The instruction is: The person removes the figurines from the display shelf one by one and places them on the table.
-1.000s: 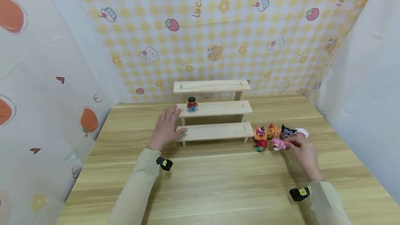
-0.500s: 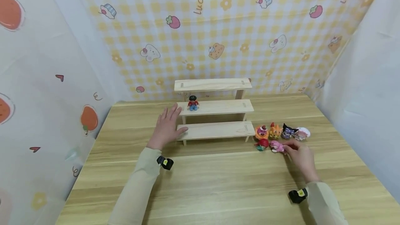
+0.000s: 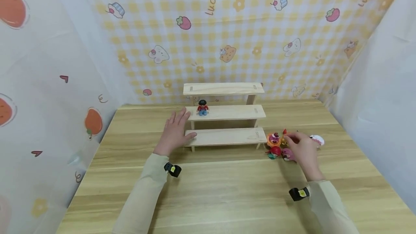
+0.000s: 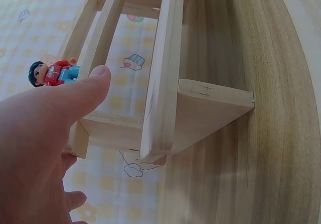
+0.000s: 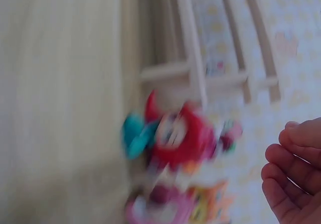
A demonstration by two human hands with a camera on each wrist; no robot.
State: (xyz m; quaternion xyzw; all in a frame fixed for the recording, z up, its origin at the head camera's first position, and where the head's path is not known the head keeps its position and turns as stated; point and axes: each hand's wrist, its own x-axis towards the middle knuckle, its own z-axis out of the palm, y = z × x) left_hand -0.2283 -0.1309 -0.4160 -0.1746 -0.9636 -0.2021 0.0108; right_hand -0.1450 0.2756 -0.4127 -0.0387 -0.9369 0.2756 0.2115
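Observation:
My left hand [image 3: 172, 134] rests at the left end of the three-tier wooden shelf [image 3: 225, 137], fingers spread and thumb by the lowest tier. A toy figure in a black cap and red jacket [image 3: 203, 108] sits on the middle tier, near those fingers. Over the cluster of small figurines at the right is my right hand [image 3: 303, 151], bent fingers and thumb holding nothing in the right wrist view. Below it lies a pink figurine [image 3: 287, 154], beside a red-haired figurine [image 3: 274, 152]. An orange figurine with a purple face [image 3: 274, 140] stands behind them. The hand hides part of the cluster.
A white-topped figurine [image 3: 316, 140] shows just right of the right hand. The wood-grain table [image 3: 227, 194] runs up to a yellow checked backdrop [image 3: 240, 39]. White sheets hang at both sides.
My right hand has let go of the pink figurine and moved up and left over the back figurines. The pink figurine stays on the table. The left hand keeps its place.

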